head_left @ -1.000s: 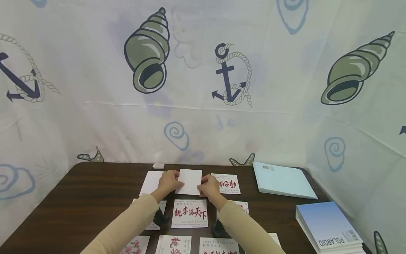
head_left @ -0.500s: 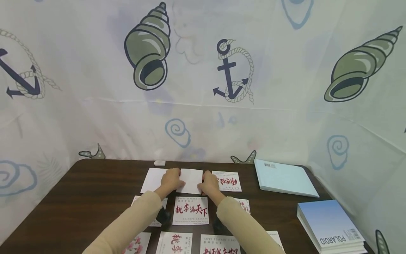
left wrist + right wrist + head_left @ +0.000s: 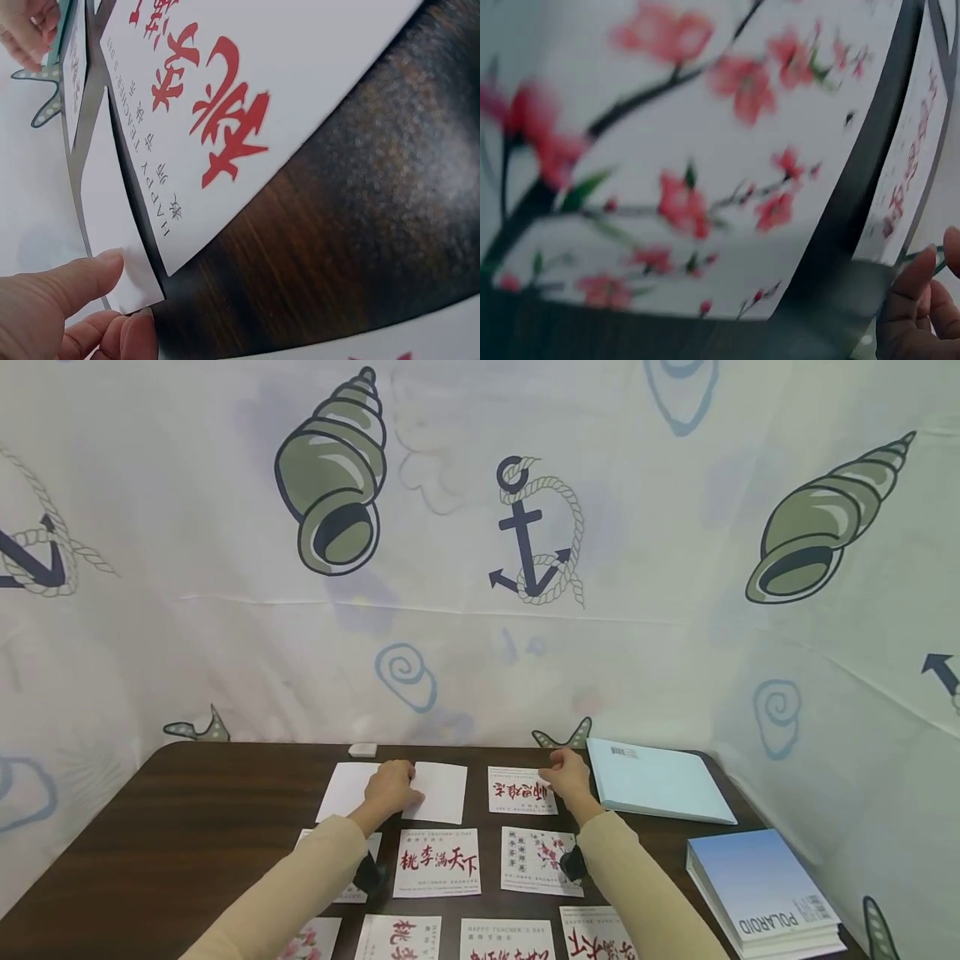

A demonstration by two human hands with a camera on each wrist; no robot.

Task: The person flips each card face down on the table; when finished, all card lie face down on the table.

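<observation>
In the head view my left hand (image 3: pixel 390 789) is at the left edge of a blank white card (image 3: pixel 441 792) in the back row. The left wrist view shows its thumb (image 3: pixel 111 270) over the card's end and the fingertips below, pinching it. My right hand (image 3: pixel 567 779) hovers by the right edge of a card with red characters (image 3: pixel 517 793), its fingers loosely bent and nothing between them. Another blank card (image 3: pixel 345 789) lies left of my left hand, partly covered by it. In the right wrist view, a blossom-printed card (image 3: pixel 697 150) fills the foreground.
Several printed cards lie in rows nearer me, including one with red characters (image 3: pixel 437 862). A pale blue flat book (image 3: pixel 660 781) lies at the back right, with a thick POLAROID album (image 3: pixel 761 885) in front. A small white block (image 3: pixel 363 750) sits at the table's back edge.
My right hand has left the right edge of the white card and moved right, beyond the red-character card. The left hand stays at the white card's left edge.
</observation>
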